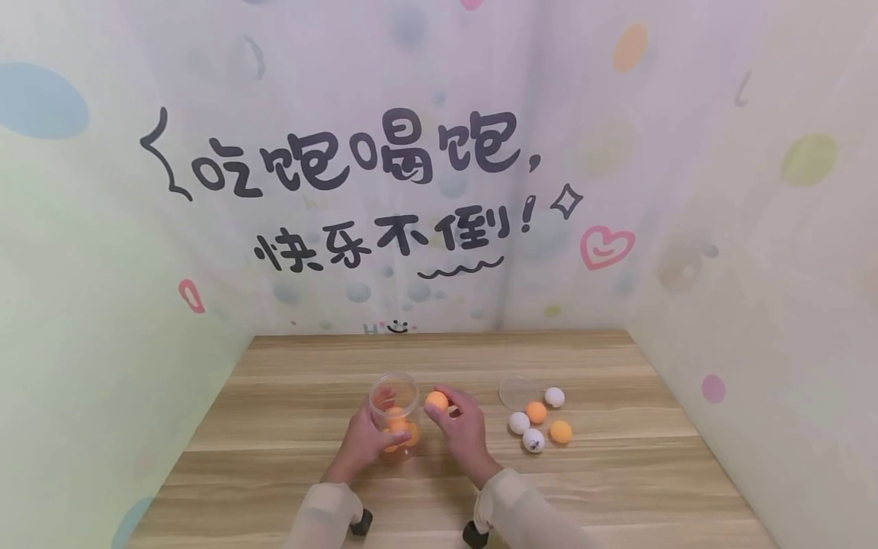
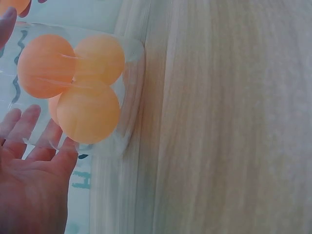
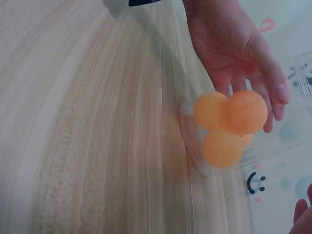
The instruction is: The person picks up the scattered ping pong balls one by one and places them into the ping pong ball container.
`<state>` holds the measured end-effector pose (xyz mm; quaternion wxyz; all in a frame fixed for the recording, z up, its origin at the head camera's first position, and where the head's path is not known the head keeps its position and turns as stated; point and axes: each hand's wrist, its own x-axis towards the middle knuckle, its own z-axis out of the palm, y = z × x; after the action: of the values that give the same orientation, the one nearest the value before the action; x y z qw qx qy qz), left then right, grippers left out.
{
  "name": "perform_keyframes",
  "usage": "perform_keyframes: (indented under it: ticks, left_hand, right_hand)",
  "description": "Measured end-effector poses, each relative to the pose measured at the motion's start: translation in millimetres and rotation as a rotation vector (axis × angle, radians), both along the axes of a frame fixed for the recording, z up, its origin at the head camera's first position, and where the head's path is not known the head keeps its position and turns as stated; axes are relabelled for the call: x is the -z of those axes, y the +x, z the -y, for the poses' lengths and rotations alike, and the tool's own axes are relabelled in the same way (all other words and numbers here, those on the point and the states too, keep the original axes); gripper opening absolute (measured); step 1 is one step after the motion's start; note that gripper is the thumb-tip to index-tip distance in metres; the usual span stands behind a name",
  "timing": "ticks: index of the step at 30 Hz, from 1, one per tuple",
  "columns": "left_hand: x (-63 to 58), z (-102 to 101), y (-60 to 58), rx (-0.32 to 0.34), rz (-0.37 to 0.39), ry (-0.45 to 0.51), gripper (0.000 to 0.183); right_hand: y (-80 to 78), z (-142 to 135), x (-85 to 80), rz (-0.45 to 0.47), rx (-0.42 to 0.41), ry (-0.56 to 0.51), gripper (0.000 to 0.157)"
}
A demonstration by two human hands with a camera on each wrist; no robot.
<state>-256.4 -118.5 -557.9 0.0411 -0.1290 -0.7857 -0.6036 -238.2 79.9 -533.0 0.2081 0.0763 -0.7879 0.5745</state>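
Note:
My left hand (image 1: 366, 444) grips a clear plastic jar (image 1: 394, 414) from its left side, thumb across the front. Several orange ping-pong balls (image 2: 88, 114) lie heaped at the bottom of the jar, visible through its wall. Just right of the jar's rim, my right hand (image 1: 468, 433) pinches another orange ping-pong ball (image 1: 437, 401) between thumb and fingers. Part of that held ball also shows at the top left corner of the left wrist view. In the right wrist view only a bit of the right hand (image 3: 303, 219) appears, at the lower right edge.
To the right on the wooden table (image 1: 288, 427) lie white ping-pong balls (image 1: 519, 423) and orange ones (image 1: 561, 431), loosely grouped. A clear round lid (image 1: 516, 391) lies behind them. Printed curtain walls (image 1: 439, 305) enclose the table at the back and sides.

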Motion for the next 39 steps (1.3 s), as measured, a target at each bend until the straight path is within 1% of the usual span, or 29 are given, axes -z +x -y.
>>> perform_keyframes:
  ticks: [3,9,13,16,19,23,26,33,37,39]
  left_hand:
    - [0.2,-0.5,0.0,-0.005,0.003,-0.011,0.086]
    - [0.0,-1.3,-0.9,-0.009,-0.005,0.009,0.084]
    - [-1.2,-1.4,-0.8,-0.008,0.0,0.011,0.084]
    - [-0.9,-1.3,-1.2,-0.005,-0.01,0.01,0.084]
    - [0.4,-1.2,-1.8,-0.004,-0.013,0.01,0.083]
    - [0.2,-0.8,-1.4,-0.004,-0.013,0.008,0.083]
    - [-0.4,-0.6,-1.0,-0.005,-0.013,0.009,0.083]
    - [-0.4,-0.6,-1.1,-0.003,0.006,0.002,0.084]
    - [0.1,-0.4,-1.6,0.0,0.014,-0.001,0.084]
    - [0.1,-0.2,-1.8,-0.002,0.018,0.0,0.085]
  right_hand:
    - [1.6,1.7,-2.9,0.008,0.0,-0.01,0.033]
    - [2.1,5.4,-7.3,0.005,0.009,-0.032,0.033]
    - [1.6,6.9,-8.2,-0.001,-0.007,-0.036,0.035]
    - [1.6,7.9,-9.4,-0.017,-0.018,-0.045,0.035]
    - [1.8,9.3,-11.6,-0.054,-0.023,-0.049,0.033]
    - [2.6,11.7,-16.3,-0.087,-0.027,-0.027,0.033]
    - [3.0,12.8,-18.6,-0.086,-0.03,-0.008,0.034]
    - [4.6,13.9,-23.5,-0.034,-0.053,0.002,0.037]
    - [4.3,15.0,-25.4,-0.037,-0.053,0.004,0.039]
    - [3.1,16.1,-25.7,-0.06,-0.057,0.003,0.038]
